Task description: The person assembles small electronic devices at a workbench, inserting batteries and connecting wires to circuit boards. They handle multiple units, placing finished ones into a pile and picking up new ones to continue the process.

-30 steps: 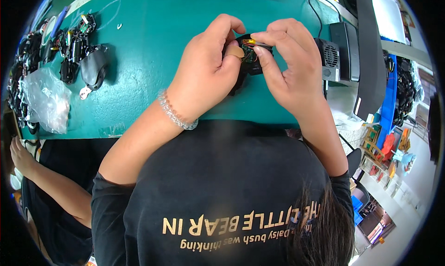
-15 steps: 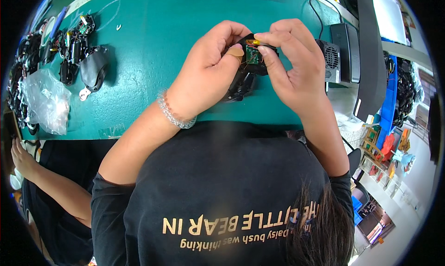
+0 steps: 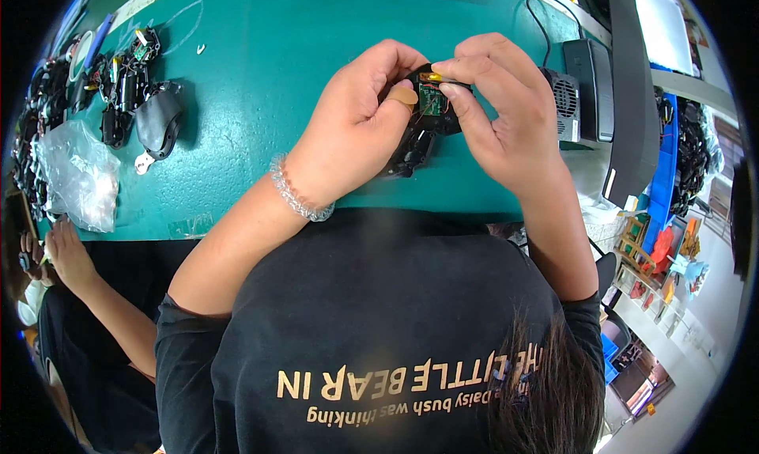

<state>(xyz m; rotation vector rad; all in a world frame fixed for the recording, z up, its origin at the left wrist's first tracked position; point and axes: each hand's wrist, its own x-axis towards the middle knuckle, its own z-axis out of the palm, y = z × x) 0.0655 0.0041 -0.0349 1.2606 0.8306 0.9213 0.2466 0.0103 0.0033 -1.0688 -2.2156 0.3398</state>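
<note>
A black plastic housing (image 3: 417, 149) with a green circuit board (image 3: 431, 100) and thin wires is held over the table between my hands. My left hand (image 3: 348, 126) grips its left side, fingers behind and thumb in front; a tan bandage (image 3: 403, 96) wraps that thumb. My right hand (image 3: 510, 114) is closed at the upper right of the housing, thumb and forefinger at a small yellow-wrapped part (image 3: 432, 77) above the board. Whether the fingertips pinch that part or press it down, I cannot tell. My fingers hide the housing's sides.
On the green table (image 3: 261, 66), black housings (image 3: 126, 90), a dark grey rounded shell (image 3: 160, 120) and a clear plastic bag (image 3: 79, 173) lie at left. A black speaker-like box (image 3: 589, 90) with a cable stands at right. A co-worker's hand (image 3: 69, 256) is at lower left.
The yellow part sits slightly lower over the board, with my right fingertips shifted down a little. My left hand keeps its grip. The co-worker's hand has moved up and right.
</note>
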